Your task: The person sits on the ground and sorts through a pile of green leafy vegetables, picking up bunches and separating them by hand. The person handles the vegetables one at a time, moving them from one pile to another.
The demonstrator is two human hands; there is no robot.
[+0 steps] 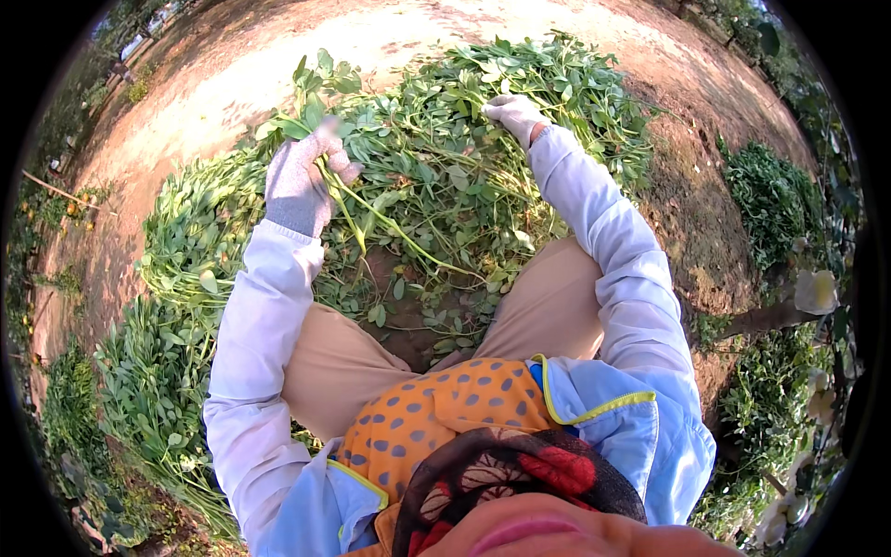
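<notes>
My left hand (306,170), in a pale knit glove with a grey cuff, grips a small bunch of leafy green stems (390,223). Leaves stick up above the fist, and the bare stem ends trail down toward my lap. Farther out on the right, my right hand (515,117), also gloved, is at the top of a large heap of cut green plants (445,150). Its fingers are closed on leafy stems (491,73) there, though the fingertips are partly lost among leaves. The heap curves around in front of my bent knees.
More cut greenery (153,390) lies along my left side. A separate green pile (773,202) sits to the right on brown soil (703,209). Beside it are a branch (773,319) and pale blossoms or fruit (816,292). A thin stick (66,191) lies at far left.
</notes>
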